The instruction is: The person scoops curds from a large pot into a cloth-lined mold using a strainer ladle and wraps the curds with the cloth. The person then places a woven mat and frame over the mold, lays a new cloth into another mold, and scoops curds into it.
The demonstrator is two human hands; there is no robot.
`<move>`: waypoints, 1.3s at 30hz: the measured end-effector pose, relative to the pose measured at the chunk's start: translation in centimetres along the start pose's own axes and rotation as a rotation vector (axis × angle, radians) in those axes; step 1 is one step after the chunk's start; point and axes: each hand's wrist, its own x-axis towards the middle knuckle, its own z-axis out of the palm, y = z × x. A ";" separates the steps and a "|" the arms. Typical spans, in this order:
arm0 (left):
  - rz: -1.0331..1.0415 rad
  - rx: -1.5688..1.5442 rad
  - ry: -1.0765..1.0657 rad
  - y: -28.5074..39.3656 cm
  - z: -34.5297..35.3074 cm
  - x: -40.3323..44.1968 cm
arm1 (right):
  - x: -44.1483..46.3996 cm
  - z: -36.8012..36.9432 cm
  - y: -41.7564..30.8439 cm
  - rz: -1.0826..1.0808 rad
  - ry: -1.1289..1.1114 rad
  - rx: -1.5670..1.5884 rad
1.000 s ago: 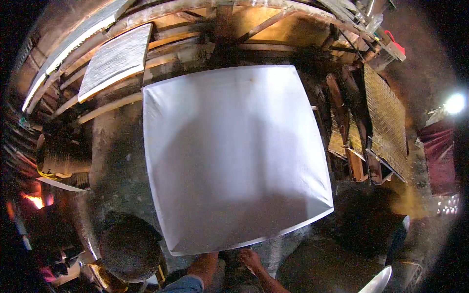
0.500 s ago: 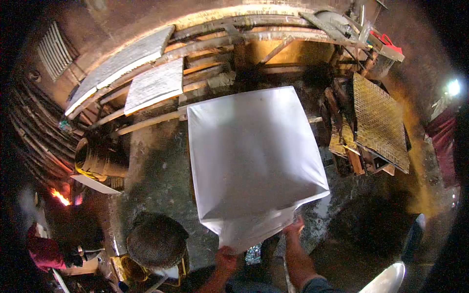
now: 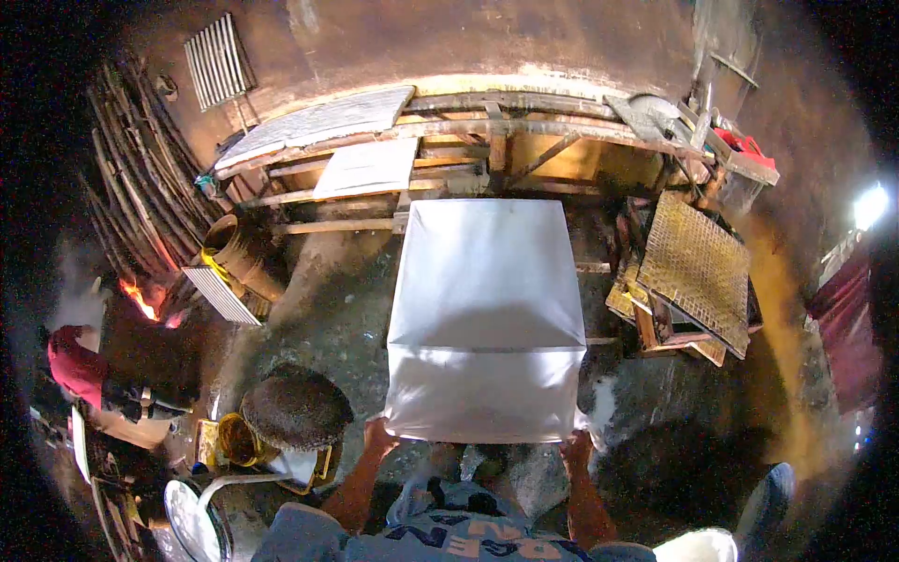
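A white cloth lies stretched over a flat square shape, and whatever is beneath it is hidden. Its near part folds down at a straight crease and hangs toward me. My left hand is closed on the cloth's near left corner. At the near right corner my right hand grips the edge, with a bit of cloth bunched beside it. Between the two hands the near edge runs fairly straight.
A round, dark, rough-topped object and a yellow bucket stand at left. Fire burns beyond, near long poles and a person in red. Woven panels lean at right; a wooden rack spans the back.
My hands have moved apart to the cloth's near corners. The near part is now spread wide and flatter, where it was gathered and narrow. The camera view has tilted up.
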 end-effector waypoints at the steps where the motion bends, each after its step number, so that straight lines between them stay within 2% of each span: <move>1: 0.067 0.265 0.106 1.6 0.3 -0.7 | 0.4 -1.2 -0.7 0.129 0.034 -0.170; 3: 0.208 0.644 0.300 4.6 0.3 -2.6 | 1.2 -1.5 1.5 0.041 0.375 -0.083; 5: 0.485 0.813 0.466 7.9 0.1 -4.1 | 2.4 -2.8 2.2 -0.048 0.684 0.073; 6: 0.648 0.887 0.549 9.0 0.0 -4.4 | 3.5 -4.2 0.4 -0.069 0.740 0.248; 8: 0.645 0.899 0.774 12.2 0.3 -3.9 | 5.5 -7.4 -3.6 -0.134 0.727 0.623; 9: 0.763 0.719 0.763 12.7 0.0 -2.8 | 6.5 -8.9 -6.5 -0.204 0.693 0.778; 10: 0.908 0.557 0.684 13.6 -0.6 -1.7 | 6.8 -11.7 -11.7 -0.105 0.580 0.968; 12: 0.714 -0.019 0.420 16.0 -0.8 0.6 | 11.1 -11.4 -11.5 -0.309 0.461 1.258; 14: 0.535 -0.486 0.048 17.6 -1.7 3.3 | 14.9 -12.0 -10.7 0.026 0.086 1.337; 15: 0.264 -0.133 0.010 17.1 -2.9 5.9 | 16.5 -13.3 -12.3 0.415 0.020 1.018; 16: 0.589 0.612 0.091 13.8 -4.7 11.4 | 18.4 -14.0 -13.0 0.207 0.001 0.958; 18: 1.467 1.159 0.255 16.5 -7.1 13.3 | 23.4 -16.0 -11.8 -0.198 -0.041 0.816; 19: 1.114 0.693 -0.157 19.8 -7.0 12.4 | 23.7 -18.7 -15.2 -0.315 -0.092 0.498; 20: 0.736 0.155 -0.347 23.5 -6.9 11.2 | 23.5 -21.9 -19.5 -0.454 -0.099 0.150; 21: 0.692 0.360 -0.391 28.3 -7.5 9.5 | 23.2 -25.2 -24.1 -0.599 -0.076 -0.139; 22: 0.641 0.566 -0.434 31.0 -8.0 9.3 | 23.5 -26.6 -26.2 -0.589 -0.105 -0.395; 23: 0.686 0.584 -0.499 31.6 -8.5 11.3 | 23.8 -28.0 -28.3 -0.597 -0.139 -0.650; 24: 0.762 0.882 -0.389 33.8 -8.5 11.1 | 23.7 -28.6 -30.7 -0.518 -0.130 -0.808; 25: 0.828 1.176 -0.269 35.9 -8.4 11.0 | 26.5 -28.3 -29.5 -0.362 -0.298 -0.960; 26: 0.887 1.463 -0.131 37.8 -8.2 11.3 | 27.8 -28.6 -29.1 -0.328 -0.171 -0.972; 27: 0.916 1.528 -0.037 38.5 -8.2 13.1 | 28.9 -28.8 -29.1 -0.300 -0.042 -0.982; 28: 0.806 1.537 0.045 39.2 -8.3 14.7 | 30.0 -28.9 -29.1 -0.270 0.083 -0.986; 30: 0.589 1.554 0.195 42.4 -8.1 16.5 | 32.2 -29.0 -29.5 -0.602 0.502 -1.117; 31: 0.545 1.521 0.272 43.7 -7.6 17.5 | 33.6 -29.1 -29.6 -0.753 0.732 -1.168; 32: 0.502 1.485 0.350 44.9 -7.2 18.5 | 34.8 -29.2 -30.0 -0.816 0.719 -1.017; 33: 0.457 1.447 0.428 46.1 -6.9 19.6 | 35.8 -29.3 -31.1 -0.813 0.595 -0.818; 34: 0.506 1.201 0.347 46.0 -6.9 23.4 | 36.8 -29.3 -32.2 -0.723 0.402 -0.529; 35: 0.545 0.952 0.270 45.3 -7.0 28.3 | 38.7 -29.0 -33.2 -0.487 0.107 -0.084; 36: 0.575 0.703 0.190 44.7 -7.0 33.0 | 40.8 -28.4 -34.5 -0.177 -0.073 0.388; 37: 0.372 0.445 0.053 48.7 -5.5 26.8 | 42.2 -28.0 -36.5 0.015 -0.147 0.699; 38: 0.153 0.196 -0.021 53.3 -3.9 19.7 | 43.3 -27.8 -38.9 0.073 -0.179 0.938; 39: 0.007 -0.065 -0.389 53.6 -3.7 24.1 | 44.3 -27.9 -41.7 0.063 -0.199 1.059</move>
